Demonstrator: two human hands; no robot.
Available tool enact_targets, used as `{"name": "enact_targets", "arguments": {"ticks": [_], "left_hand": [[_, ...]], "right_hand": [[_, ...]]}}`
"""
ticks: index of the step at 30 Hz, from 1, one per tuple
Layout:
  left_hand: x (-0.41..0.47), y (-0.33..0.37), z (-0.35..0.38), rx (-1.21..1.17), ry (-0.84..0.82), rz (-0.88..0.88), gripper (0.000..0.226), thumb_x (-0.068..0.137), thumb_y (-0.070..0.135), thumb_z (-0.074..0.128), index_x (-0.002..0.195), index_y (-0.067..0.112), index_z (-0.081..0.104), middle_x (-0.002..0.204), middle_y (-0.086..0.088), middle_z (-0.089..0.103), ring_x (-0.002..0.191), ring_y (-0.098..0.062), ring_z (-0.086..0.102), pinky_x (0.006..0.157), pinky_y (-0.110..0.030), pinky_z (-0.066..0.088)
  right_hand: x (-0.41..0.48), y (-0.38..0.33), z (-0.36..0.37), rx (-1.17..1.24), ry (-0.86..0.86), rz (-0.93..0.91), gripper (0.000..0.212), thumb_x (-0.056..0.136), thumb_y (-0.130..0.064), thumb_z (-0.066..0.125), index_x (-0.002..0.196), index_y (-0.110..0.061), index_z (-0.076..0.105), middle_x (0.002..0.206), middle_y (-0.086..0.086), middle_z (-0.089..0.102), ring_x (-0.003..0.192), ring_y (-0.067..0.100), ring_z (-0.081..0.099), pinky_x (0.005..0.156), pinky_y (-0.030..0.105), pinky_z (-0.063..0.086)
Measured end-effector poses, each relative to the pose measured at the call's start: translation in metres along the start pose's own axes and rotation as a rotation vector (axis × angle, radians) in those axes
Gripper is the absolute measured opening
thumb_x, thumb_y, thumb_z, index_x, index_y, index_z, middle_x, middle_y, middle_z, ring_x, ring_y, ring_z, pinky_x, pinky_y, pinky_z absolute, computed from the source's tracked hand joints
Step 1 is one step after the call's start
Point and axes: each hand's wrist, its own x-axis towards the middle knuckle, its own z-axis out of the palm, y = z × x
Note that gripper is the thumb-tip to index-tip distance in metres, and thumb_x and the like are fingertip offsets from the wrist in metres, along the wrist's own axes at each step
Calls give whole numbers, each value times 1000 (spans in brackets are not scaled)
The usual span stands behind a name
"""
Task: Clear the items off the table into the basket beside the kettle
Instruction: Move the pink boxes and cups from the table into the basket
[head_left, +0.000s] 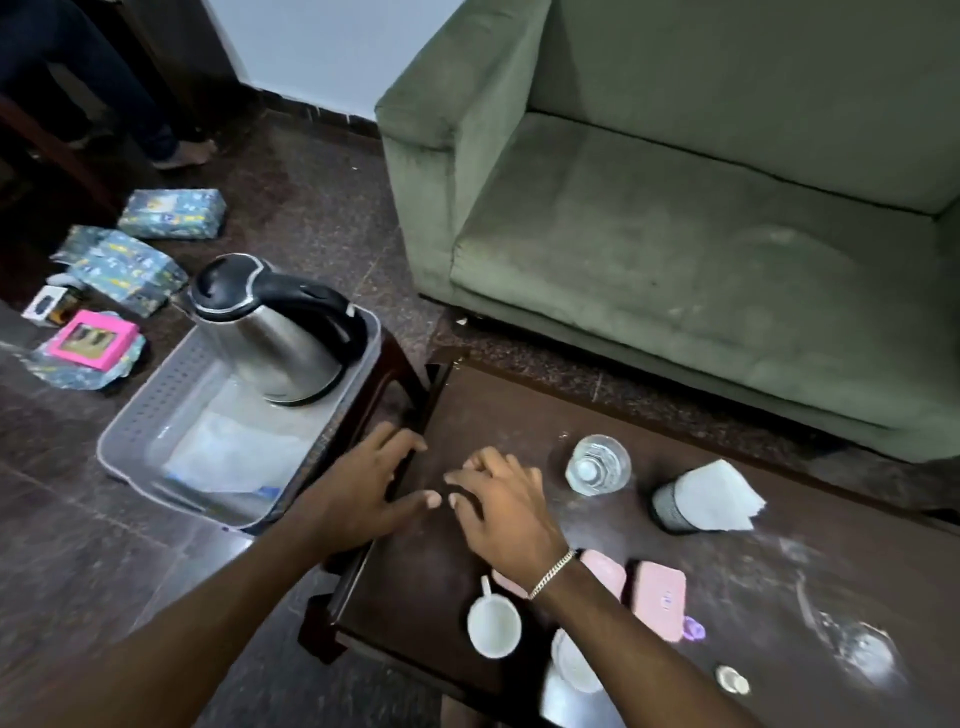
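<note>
The grey perforated basket (156, 395) sits on a low stool left of the dark table (737, 587), with the steel kettle (275, 332) standing in its far end and a clear plastic sheet on its bottom. My left hand (363, 488) rests on the table's left edge, fingers spread, holding nothing. My right hand (498, 504) hovers over the table's left part, fingers apart and empty. On the table are a clear water bottle (597, 465), a dark holder with white napkins (711, 499), a white cup (493, 626), two pink cases (657, 597), a drinking glass (862, 649) and a coin (731, 679).
A green sofa (675, 234) stands behind the table. Wrapped parcels (171, 213) and a pink box (93, 340) lie on the dark floor at left. A person's legs (150, 119) show at the top left. A white item (566, 680) lies at the table's front edge.
</note>
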Motion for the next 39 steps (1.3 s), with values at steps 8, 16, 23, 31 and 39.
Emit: {"name": "enact_targets", "arguments": {"ticks": [8,16,23,31,39], "left_hand": [[31,76,127,120,-230,-53,71,76,56,71,136,27,46,126,0,44,106,-31,64,89,-40,53],[33,99,196,171,-304,-364,82,76,50,79,143,26,38,136,-6,43,110,-40,65,93,-46,54],[30,107,219,207,-262,-420,62,83,36,70,133,27,36,131,-7,43,102,-38,66,80,-44,55],[35,100,213,139,-260,-438,56,84,39,68,131,26,39,127,-8,46,100,-39,68,80,-43,54],[30,97,195,72,-237,-425,60,80,41,67,131,26,39,126,-8,46,101,-42,67,84,-42,53]], "right_hand": [[-74,105,-11,-121,-164,260,38,90,-38,58,127,-33,60,126,-6,54,121,21,52,93,39,38],[-108,160,8,-271,-363,475,61,82,-56,62,135,-29,50,136,-2,52,126,27,47,95,44,34],[-112,155,33,-315,-349,373,98,61,-74,62,146,-31,39,137,0,46,119,28,50,96,48,35],[-101,145,33,-335,-414,308,95,58,-66,71,140,-34,36,136,3,40,113,34,50,91,49,35],[-95,131,34,-175,-393,363,87,68,-57,70,141,-30,33,135,6,36,97,38,62,87,44,53]]}}
